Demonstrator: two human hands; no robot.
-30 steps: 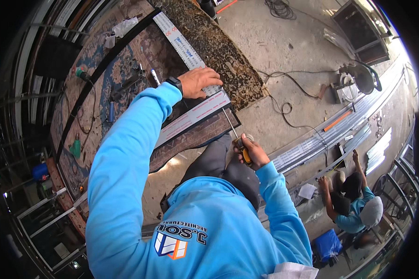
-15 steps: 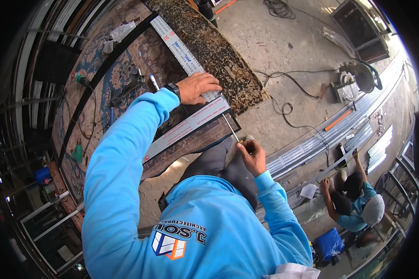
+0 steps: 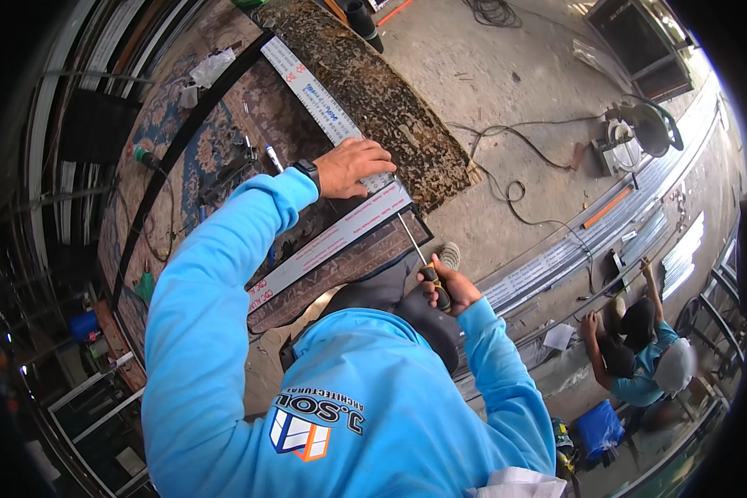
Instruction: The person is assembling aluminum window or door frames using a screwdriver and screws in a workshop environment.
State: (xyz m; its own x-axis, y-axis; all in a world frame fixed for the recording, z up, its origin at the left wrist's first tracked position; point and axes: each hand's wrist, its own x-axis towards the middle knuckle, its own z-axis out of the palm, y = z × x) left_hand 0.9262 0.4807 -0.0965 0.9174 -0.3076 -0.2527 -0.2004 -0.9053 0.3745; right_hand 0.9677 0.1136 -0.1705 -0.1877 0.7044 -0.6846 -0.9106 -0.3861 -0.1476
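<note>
Two flat metal profiles with printed protective film meet at a corner on the carpeted work surface (image 3: 349, 262). One profile (image 3: 311, 87) runs away to the far left; the other profile (image 3: 328, 242) slants toward my near left. My left hand (image 3: 354, 168) lies palm down near that corner, fingers stretched over the far profile. In my right hand (image 3: 458, 286) is a screwdriver (image 3: 435, 286) with a black and yellow handle. Its shaft points up to the near profile's outer edge beside the corner; the exact tip contact is too small to tell. A white marker (image 3: 274, 159) lies beside my left wrist.
A worn brown board (image 3: 390, 108) covers the far side of the surface. A cut-off saw (image 3: 631, 149) with a trailing cable stands on the floor at right, near long stacked profiles (image 3: 548, 266). A co-worker (image 3: 651, 365) crouches at lower right. A power tool (image 3: 145, 158) sits at left.
My right hand has turned and shifted slightly down, so the screwdriver's handle now shows. My left hand stays by the corner. The view has moved a little.
</note>
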